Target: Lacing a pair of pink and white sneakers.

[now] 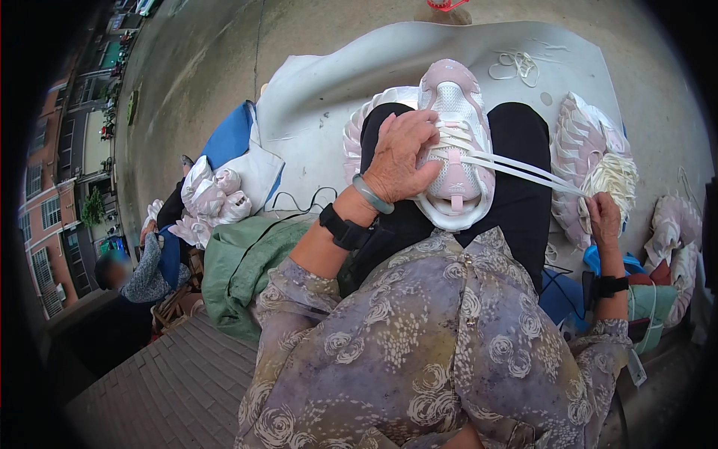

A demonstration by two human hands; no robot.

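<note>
A white and pink sneaker (pixel 456 179) rests on my lap between my knees, its toe pointing away from me. White laces run across its tongue. My left hand (pixel 400 153) lies against the sneaker's left side by the lace rows, fingers bent and thumb apart; whether its fingertips pinch a lace is hard to make out. Out to the right, my right hand (pixel 603 215) is closed on the ends of the white shoelace (pixel 523 169), which stretches taut from the top eyelets.
A pale sheet (pixel 321 97) covers the ground ahead, with a loose lace (pixel 516 67) on it. Rows of pink-white shoes (pixel 576 142) and a lace bundle (pixel 609 179) lie right. Left are a green sack (pixel 247 262), bagged shoes (pixel 213 194) and another person (pixel 153 266).
</note>
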